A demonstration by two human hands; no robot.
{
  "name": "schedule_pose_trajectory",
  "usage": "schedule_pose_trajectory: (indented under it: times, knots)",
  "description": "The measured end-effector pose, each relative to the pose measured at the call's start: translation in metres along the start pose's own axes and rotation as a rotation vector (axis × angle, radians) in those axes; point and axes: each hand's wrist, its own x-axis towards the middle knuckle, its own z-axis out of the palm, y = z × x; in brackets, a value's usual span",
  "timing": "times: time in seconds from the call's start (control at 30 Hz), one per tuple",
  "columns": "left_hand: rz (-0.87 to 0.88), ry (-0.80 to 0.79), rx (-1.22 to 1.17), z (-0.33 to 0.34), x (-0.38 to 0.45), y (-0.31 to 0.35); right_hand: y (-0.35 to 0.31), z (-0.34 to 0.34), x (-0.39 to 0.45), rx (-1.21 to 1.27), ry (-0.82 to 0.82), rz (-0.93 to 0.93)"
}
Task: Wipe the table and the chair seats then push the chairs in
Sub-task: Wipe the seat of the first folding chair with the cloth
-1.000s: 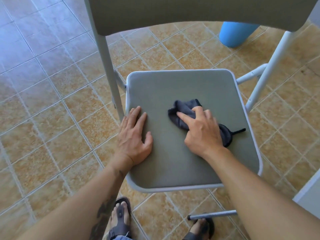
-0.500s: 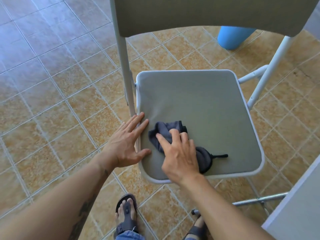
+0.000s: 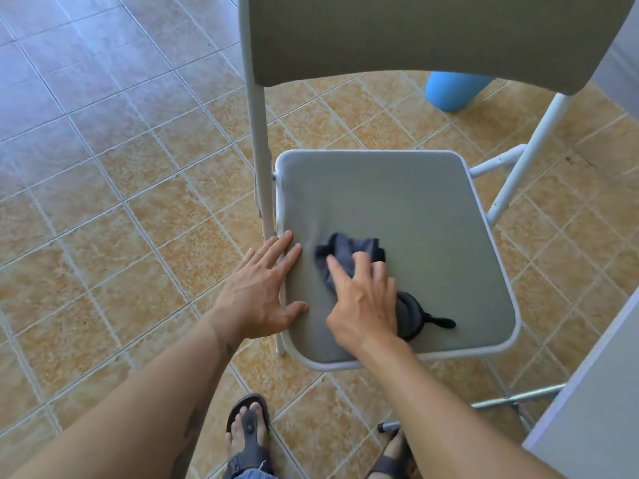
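A folding chair with a white metal frame stands in front of me; its grey padded seat (image 3: 408, 209) faces up and its grey backrest (image 3: 415, 32) fills the top of the view. A dark grey-blue cloth (image 3: 345, 250) lies bunched on the seat's near left part. My right hand (image 3: 363, 299) presses flat on the cloth, fingers pointing away from me. My left hand (image 3: 259, 292) rests open on the seat's left edge, thumb on the padding, fingers spread along the rim.
The floor (image 3: 121, 202) is orange-brown tile. A white table's corner (image 3: 594, 409) juts in at lower right, over the chair's metal crossbar (image 3: 511, 399). A blue cylinder (image 3: 449, 91) stands on the floor behind the chair. My sandalled feet (image 3: 247, 433) are just below the seat.
My right hand has dragged the cloth from the seat's middle toward the near left part. My left hand slid from on the seat to its left edge.
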Motion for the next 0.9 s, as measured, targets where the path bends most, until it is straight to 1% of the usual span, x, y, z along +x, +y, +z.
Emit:
schedule_pose_trajectory:
  times: [0.03,0.1,0.17,0.23,0.33,0.43,0.53,0.57,0.63,0.7,0.77,0.8,0.87,0.9]
  knots:
    - [-0.005,0.011,-0.019,0.000,0.001,-0.002,-0.018,0.004,0.000,0.012,-0.002,-0.055]
    - [-0.012,0.024,-0.050,0.000,0.004,-0.006,-0.035,0.006,0.011,0.041,0.014,-0.056]
    - [-0.021,0.027,-0.064,0.001,0.008,-0.008,-0.024,0.003,0.028,0.036,0.011,-0.060]
    - [-0.028,0.009,-0.060,0.002,0.009,-0.007,0.003,0.000,0.034,0.016,0.004,-0.070]
    - [-0.062,-0.015,-0.034,0.001,0.008,0.001,0.058,-0.009,0.034,-0.026,0.023,0.081]
    - [-0.151,-0.065,0.001,-0.004,0.013,0.019,0.113,-0.021,0.026,-0.028,0.023,0.261]
    - [-0.298,-0.052,-0.014,-0.007,0.022,0.049,0.129,-0.024,0.010,-0.003,-0.033,0.307]
    - [-0.317,-0.027,-0.029,-0.005,0.025,0.063,0.123,-0.024,0.002,0.014,-0.044,0.297]
    - [-0.284,0.037,-0.084,0.005,0.031,0.092,0.108,-0.022,-0.012,0.038,-0.045,0.215]
    - [-0.250,0.094,-0.145,0.019,0.036,0.115,0.100,-0.020,-0.022,0.009,-0.047,0.051]
    - [-0.267,0.140,-0.151,0.034,0.039,0.126,0.108,-0.020,-0.023,-0.016,-0.065,-0.106]
    - [-0.275,0.164,-0.139,0.040,0.039,0.127,0.117,-0.022,-0.019,-0.024,-0.066,-0.154]
    - [-0.263,0.208,-0.097,0.049,0.039,0.125,0.140,-0.027,-0.008,-0.039,-0.036,-0.162]
    - [-0.251,0.226,-0.075,0.053,0.038,0.125,0.153,-0.030,-0.003,-0.042,-0.010,-0.113]
